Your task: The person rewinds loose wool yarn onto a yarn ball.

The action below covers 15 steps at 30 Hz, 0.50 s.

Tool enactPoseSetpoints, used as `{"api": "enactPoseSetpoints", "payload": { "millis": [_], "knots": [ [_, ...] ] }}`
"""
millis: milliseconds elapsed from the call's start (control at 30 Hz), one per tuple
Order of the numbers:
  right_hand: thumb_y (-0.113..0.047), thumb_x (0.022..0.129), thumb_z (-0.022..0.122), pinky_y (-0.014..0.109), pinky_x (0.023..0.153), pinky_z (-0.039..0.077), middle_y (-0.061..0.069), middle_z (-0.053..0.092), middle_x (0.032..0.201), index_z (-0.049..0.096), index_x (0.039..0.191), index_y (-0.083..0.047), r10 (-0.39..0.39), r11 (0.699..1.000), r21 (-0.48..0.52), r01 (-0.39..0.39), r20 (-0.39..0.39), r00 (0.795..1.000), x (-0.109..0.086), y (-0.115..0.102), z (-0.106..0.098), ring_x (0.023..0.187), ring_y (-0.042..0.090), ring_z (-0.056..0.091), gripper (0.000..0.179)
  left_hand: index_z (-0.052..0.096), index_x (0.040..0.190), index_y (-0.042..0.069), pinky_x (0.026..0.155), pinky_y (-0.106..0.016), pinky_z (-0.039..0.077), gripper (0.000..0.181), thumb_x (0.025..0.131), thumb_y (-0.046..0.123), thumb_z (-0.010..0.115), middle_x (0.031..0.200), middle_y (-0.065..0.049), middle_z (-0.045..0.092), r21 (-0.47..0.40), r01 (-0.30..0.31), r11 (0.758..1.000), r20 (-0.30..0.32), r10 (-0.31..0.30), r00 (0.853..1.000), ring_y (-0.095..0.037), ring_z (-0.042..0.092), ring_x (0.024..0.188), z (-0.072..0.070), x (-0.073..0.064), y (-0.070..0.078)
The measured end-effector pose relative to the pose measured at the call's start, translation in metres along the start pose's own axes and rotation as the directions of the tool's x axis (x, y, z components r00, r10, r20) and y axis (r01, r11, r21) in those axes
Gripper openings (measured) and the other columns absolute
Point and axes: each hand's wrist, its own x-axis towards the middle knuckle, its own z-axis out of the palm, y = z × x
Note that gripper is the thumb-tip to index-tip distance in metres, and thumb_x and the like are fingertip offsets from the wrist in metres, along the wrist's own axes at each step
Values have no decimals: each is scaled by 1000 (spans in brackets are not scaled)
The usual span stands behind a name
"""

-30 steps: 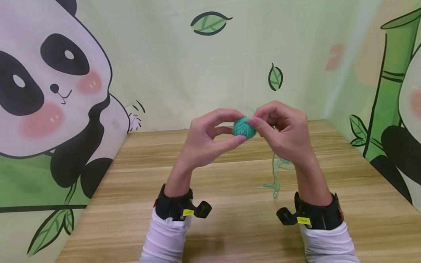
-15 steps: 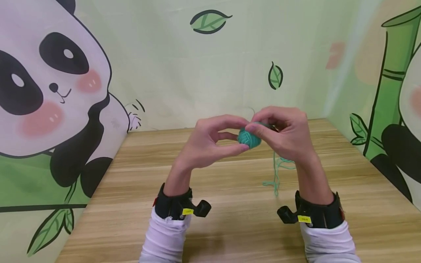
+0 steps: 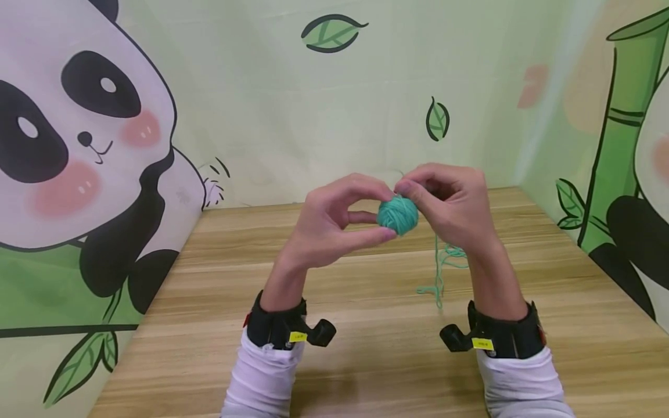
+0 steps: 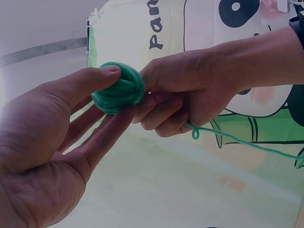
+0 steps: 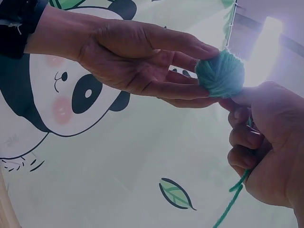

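Note:
A small teal ball of yarn (image 3: 398, 215) is held above the table between the thumb and fingers of my left hand (image 3: 334, 223). At its upper right side, my right hand (image 3: 455, 203) pinches the yarn strand with thumb and forefinger, its other fingers curled in. In the right wrist view the strand (image 5: 231, 204) runs out below the curled fingers of that hand. The left wrist view shows the wound ball (image 4: 118, 89) under my left thumb, and a small loop in the strand (image 4: 247, 144) beside my right hand.
Loose yarn (image 3: 439, 278) hangs down and lies in a tangle on the wooden table (image 3: 376, 348). Behind the table stands a pale green backdrop (image 3: 251, 116) printed with pandas, leaves and bamboo. Each wrist wears a black strap with a small camera (image 3: 321, 332).
The yarn ball has shifted slightly right and down and turned in my left hand. My right hand passed across the top of the ball, then back to its upper right side.

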Motion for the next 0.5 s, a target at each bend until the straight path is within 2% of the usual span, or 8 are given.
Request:
{"api": "enactPoseSetpoints", "payload": {
  "millis": [100, 200, 300, 400, 500],
  "knots": [
    [-18, 96, 74, 15, 40, 37, -1, 72, 72, 75, 87, 13, 60, 998, 5, -60, 6, 998, -1, 2, 0, 47, 7, 47, 32, 58, 113, -22, 79, -51, 65, 45, 72, -31, 73, 112, -30, 60, -9, -7, 1000, -29, 7, 1000, -37, 60, 104, 1, 1, 0],
    [-3, 96, 71, 15, 41, 39, -2, 71, 73, 76, 90, 11, 121, 993, 7, -121, 36, 992, -2, 5, 0, 47, 8, 46, 17, 58, 113, -23, 81, -52, 64, 45, 72, -32, 73, 112, -30, 60, -16, -9, 1000, -53, 8, 999, -38, 61, 105, 1, 1, 1],
    [6, 96, 67, 15, 42, 40, -4, 71, 75, 76, 93, 9, 149, 989, -4, -149, 59, 987, -3, 7, 1, 48, 9, 46, 11, 57, 113, -23, 82, -53, 64, 45, 72, -32, 72, 113, -30, 59, -23, -8, 1000, -72, 6, 997, -38, 61, 105, 1, 1, 1],
    [2, 97, 67, 16, 41, 38, -4, 68, 71, 75, 91, 10, 148, 989, 2, -149, 47, 988, -3, 7, 2, 48, 9, 45, 12, 57, 114, -23, 82, -53, 64, 44, 73, -31, 72, 113, -28, 60, -14, -6, 1000, -88, 4, 996, -38, 61, 104, 0, 1, 1],
    [-9, 99, 69, 18, 39, 31, -4, 59, 64, 72, 89, 13, 110, 994, 21, -110, -1, 994, -1, 5, 2, 48, 8, 40, 24, 59, 114, -21, 81, -52, 64, 43, 74, -28, 73, 112, -25, 61, 5, 2, 1000, -97, -1, 995, -37, 62, 102, -1, 1, 0]
  ]
}}
